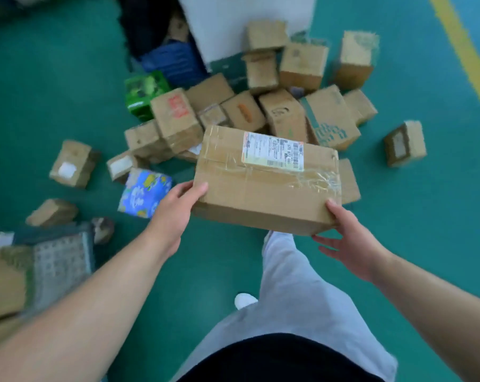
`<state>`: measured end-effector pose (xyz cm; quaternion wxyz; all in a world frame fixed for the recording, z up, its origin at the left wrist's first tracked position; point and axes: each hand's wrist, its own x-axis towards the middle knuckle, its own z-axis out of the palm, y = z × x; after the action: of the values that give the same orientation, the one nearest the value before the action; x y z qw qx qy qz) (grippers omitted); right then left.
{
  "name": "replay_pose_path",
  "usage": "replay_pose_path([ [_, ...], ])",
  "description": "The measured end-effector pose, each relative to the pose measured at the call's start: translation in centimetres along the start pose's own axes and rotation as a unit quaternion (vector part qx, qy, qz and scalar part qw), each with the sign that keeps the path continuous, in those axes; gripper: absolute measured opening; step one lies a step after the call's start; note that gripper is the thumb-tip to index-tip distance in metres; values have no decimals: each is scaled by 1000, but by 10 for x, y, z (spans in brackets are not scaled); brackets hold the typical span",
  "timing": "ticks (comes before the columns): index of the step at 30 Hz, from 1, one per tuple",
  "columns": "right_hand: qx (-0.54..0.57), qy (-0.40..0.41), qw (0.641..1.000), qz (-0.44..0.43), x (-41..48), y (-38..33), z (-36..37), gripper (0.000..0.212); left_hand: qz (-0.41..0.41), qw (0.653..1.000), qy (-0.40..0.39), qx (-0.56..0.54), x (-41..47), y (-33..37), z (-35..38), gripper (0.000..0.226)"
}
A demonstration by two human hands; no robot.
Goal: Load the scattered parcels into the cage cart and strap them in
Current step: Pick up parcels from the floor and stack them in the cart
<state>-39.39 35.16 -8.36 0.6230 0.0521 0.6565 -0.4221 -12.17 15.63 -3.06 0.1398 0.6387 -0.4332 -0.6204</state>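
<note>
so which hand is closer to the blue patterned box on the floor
Left. The left hand, holding the taped parcel's left end, is right beside the blue patterned box; the right hand is at the parcel's far end, well away.

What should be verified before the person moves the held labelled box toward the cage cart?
1. Left hand grips the taped brown cardboard box with a white label, thumb on top: ok.
2. Right hand supports its near right corner, fingers spread underneath: ok, but only a corner hold.
3. Flaps closed under wrinkled clear tape: ok.
4. Green floor toward the grey wire-mesh cage cart at lower left: not ok, a small brown cardboard parcel lies close by it.
5. Free room in the cart: cannot tell, blurred and cropped.
</note>
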Motion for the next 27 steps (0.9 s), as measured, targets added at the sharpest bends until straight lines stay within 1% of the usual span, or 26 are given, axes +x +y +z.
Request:
replay_pose_path([
  [2,-76,-54,996,4,-32,11,40,60,-6,996,45,-77,-55,-31,-51,19],
  [3,-120,-90,989,7,-54,22,71,69,-22,988,85,-128,-91,-53,-85,17],
  [4,-163,-115,980,9,-72,30,95,74,-33,978,112,-175,-120,-70,-109,18],
  [5,-201,-137,970,6,-90,39,122,74,-39,965,136,-220,-147,-90,-133,19],
  [7,-259,-181,949,-2,-124,62,178,75,-41,925,183,-331,-201,-131,-186,23],
  [8,-260,-181,948,13,-134,70,188,78,-53,911,190,-362,-212,-144,-195,24],
  [11,-294,-236,926,28,-161,100,256,80,-57,858,243,-449,-261,-191,-248,22],
  [12,-309,-261,914,33,-166,114,286,84,-51,833,267,-482,-279,-211,-270,22],
  [14,-314,-286,904,48,-169,125,320,90,-43,800,299,-518,-295,-230,-287,23],
  [16,-350,-326,876,56,-172,142,367,94,-41,756,334,-562,-313,-253,-311,26],
  [18,-382,-337,857,82,-175,155,409,101,-40,727,359,-584,-325,-269,-331,28],
  [19,-408,-347,839,100,-176,165,439,96,-38,710,374,-596,-332,-279,-348,26],
  [20,-422,-345,830,116,-178,169,459,87,-44,698,382,-604,-335,-284,-357,25],
  [22,-453,-360,802,151,-179,187,517,73,-53,660,410,-627,-342,-302,-392,28],
  [25,-504,-371,757,187,-182,216,607,64,-58,620,443,-645,-348,-322,-451,39],
  [27,-540,-375,725,205,-187,236,664,65,-71,593,467,-653,-352,-334,-488,45],
])
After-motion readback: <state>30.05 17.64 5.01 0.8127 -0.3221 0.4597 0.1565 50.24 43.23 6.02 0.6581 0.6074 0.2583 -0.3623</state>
